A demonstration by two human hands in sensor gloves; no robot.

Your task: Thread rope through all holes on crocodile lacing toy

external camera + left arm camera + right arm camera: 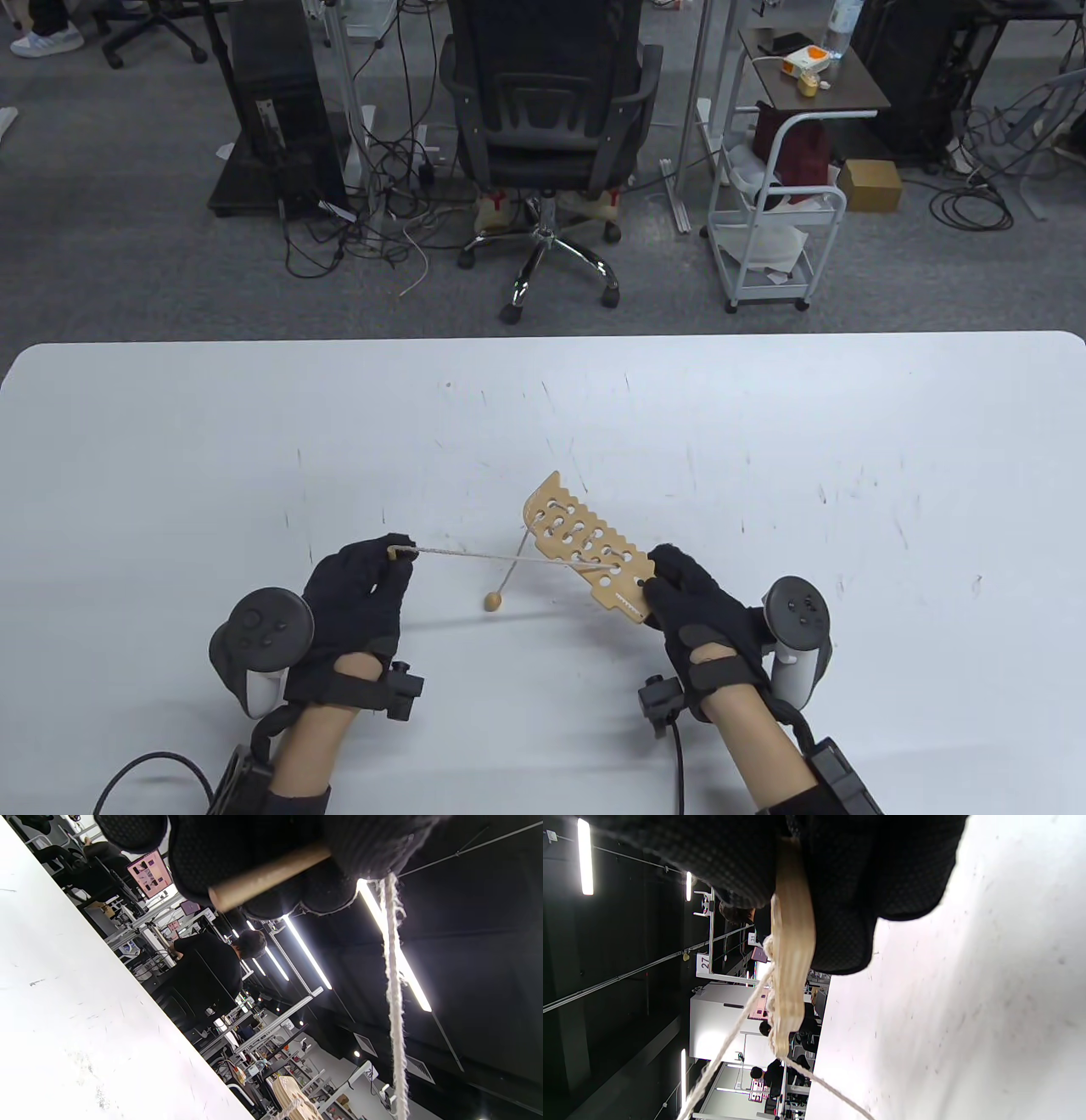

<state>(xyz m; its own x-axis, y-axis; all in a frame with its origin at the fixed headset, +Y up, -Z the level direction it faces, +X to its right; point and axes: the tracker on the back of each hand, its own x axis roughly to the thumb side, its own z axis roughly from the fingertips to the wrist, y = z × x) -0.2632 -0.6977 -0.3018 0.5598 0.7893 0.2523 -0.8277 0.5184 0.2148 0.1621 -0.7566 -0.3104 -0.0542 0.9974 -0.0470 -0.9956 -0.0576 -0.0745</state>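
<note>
Rope taut between raised hands

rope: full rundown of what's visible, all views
The rope is thin, off-white, frayed twine. Its wooden needle tip is pinched by the left hand. It runs taut to the wooden crocodile board, held by the right hand. A second strand hangs to a wooden bead at the table.
</note>
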